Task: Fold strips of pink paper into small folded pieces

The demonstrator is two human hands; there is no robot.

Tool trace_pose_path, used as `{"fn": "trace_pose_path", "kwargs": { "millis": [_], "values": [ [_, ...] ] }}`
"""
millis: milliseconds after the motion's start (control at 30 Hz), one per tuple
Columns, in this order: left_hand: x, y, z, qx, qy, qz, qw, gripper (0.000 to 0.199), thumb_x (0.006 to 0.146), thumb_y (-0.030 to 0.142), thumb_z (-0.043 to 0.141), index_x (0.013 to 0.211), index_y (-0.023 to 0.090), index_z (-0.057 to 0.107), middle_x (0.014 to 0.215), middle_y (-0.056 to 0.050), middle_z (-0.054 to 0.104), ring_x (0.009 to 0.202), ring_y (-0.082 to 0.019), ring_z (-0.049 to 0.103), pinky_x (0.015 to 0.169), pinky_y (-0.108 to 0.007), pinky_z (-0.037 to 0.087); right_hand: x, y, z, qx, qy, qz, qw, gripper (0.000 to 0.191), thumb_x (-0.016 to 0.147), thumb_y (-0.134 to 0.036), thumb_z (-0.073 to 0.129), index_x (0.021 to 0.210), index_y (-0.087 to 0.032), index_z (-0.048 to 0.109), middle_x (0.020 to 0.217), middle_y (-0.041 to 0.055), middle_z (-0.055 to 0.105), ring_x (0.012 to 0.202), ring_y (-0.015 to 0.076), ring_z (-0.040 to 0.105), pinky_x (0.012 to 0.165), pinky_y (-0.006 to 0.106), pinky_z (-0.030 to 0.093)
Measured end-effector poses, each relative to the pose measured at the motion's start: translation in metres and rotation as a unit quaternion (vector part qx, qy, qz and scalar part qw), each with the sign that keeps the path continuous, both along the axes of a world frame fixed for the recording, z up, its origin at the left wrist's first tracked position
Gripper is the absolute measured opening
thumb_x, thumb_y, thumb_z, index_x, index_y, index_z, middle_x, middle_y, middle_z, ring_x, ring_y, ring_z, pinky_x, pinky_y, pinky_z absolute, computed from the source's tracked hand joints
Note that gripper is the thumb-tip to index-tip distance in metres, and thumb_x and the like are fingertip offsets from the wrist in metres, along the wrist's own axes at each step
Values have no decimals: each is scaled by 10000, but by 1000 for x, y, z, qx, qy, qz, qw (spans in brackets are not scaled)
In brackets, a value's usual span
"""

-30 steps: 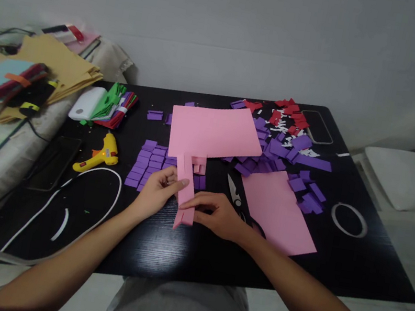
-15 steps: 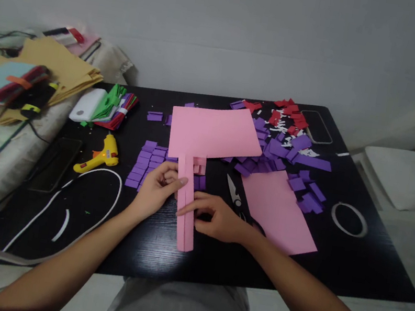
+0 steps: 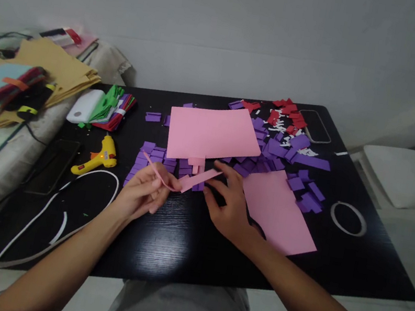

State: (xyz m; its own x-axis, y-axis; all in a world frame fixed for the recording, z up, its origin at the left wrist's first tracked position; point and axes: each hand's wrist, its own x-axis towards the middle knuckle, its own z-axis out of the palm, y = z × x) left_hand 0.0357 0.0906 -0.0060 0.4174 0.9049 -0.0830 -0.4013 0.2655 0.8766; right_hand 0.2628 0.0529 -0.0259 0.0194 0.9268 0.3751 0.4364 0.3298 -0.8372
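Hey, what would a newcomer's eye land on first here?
Probably the large pink sheet near the middle of the black table, just beyond the pink strip held in the left hand. Next, the bright scatter to the sheet's right: purple pieces, with red pieces farther back. The yellow glue gun also stands out, toward the table's left end.

Pretty sure it's a papercraft spot, though home or small workshop, can't tell. The black table [image 3: 213, 262] has purple paper pieces [image 3: 277, 148] and red scraps [image 3: 298, 119] toward its far right, a yellow glue gun [image 3: 106, 153] on its left, tan papers [image 3: 53, 66] piled past its left edge, plain grey wall [image 3: 228, 31] behind.
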Motion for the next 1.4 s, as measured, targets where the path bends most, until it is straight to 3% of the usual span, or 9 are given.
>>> {"fn": "trace_pose_path", "kwargs": {
  "millis": [67, 167, 267, 333, 467, 567, 967, 1233, 1400],
  "values": [
    [-1, -3, -2, 24, 29, -54, 998, 346, 814, 492, 827, 803, 189, 660, 923, -98, 781, 486, -130, 634, 337, -196, 364, 3, 3, 1, -25, 23, -25, 999, 171, 908, -267, 693, 1046, -252, 794, 1511, 111, 565, 1442, 334, 468, 1205, 564, 378],
    [3, -6, -5, 94, 107, -101, 985, 332, 869, 497, 778, 851, 175, 699, 942, -126, 776, 779, -227, 743, 625, -319, 600, 7, 9, 2, -143, 172, 63, 972, 200, 917, -301, 657, 1062, -248, 783, 1382, 89, 663, 1321, 300, 588, 1163, 497, 451],
    [7, -5, -6, 157, 192, -118, 962, 291, 925, 455, 730, 903, 164, 725, 910, -106, 765, 847, -211, 724, 804, -339, 579, 7, 13, 0, -265, 360, 140, 883, 233, 920, -374, 635, 1000, -204, 773, 1108, 85, 769, 1002, 277, 733, 942, 473, 597],
    [8, -5, -8, 189, 234, -122, 946, 262, 950, 429, 701, 921, 170, 729, 911, -86, 751, 862, -197, 705, 810, -314, 555, 7, 13, 0, -293, 392, 119, 864, 271, 891, -436, 696, 957, -183, 767, 988, 79, 785, 884, 260, 747, 865, 453, 616],
    [10, -7, -14, 239, 292, -129, 917, 227, 990, 374, 645, 903, 182, 731, 901, -55, 723, 913, -191, 679, 881, -308, 520, 6, 11, 0, -261, 269, 51, 926, 296, 848, -455, 784, 971, -186, 786, 954, 62, 799, 910, 242, 740, 907, 408, 584],
    [12, -10, -17, 255, 326, -124, 902, 219, 991, 370, 639, 915, 178, 714, 870, -39, 711, 852, -177, 656, 827, -288, 504, 4, 8, -3, -239, 216, 70, 944, 258, 894, -435, 727, 977, -198, 787, 925, 50, 797, 887, 231, 733, 861, 384, 577],
    [19, -15, -22, 261, 360, -60, 894, 192, 1001, 368, 601, 926, 198, 650, 862, -23, 684, 815, -174, 639, 794, -287, 504, -1, 6, -3, -229, 216, 94, 945, 227, 920, -420, 695, 989, -214, 760, 974, 33, 769, 931, 212, 719, 864, 362, 591],
    [17, -13, -24, 239, 382, -24, 892, 206, 975, 380, 635, 878, 201, 665, 797, -16, 671, 929, -217, 694, 872, -306, 508, -1, 6, 1, -278, 353, 106, 887, 456, 895, -635, 686, 1030, -212, 792, 1051, 49, 761, 1013, 226, 729, 949, 409, 639],
    [18, -13, -23, 239, 388, -17, 890, 223, 973, 376, 633, 838, 199, 647, 738, 4, 628, 802, -190, 670, 826, -300, 516, -1, 3, -1, -222, 285, 76, 929, 337, 801, -475, 840, 1012, -217, 787, 992, 42, 781, 952, 216, 742, 941, 378, 624]
  ]
}}
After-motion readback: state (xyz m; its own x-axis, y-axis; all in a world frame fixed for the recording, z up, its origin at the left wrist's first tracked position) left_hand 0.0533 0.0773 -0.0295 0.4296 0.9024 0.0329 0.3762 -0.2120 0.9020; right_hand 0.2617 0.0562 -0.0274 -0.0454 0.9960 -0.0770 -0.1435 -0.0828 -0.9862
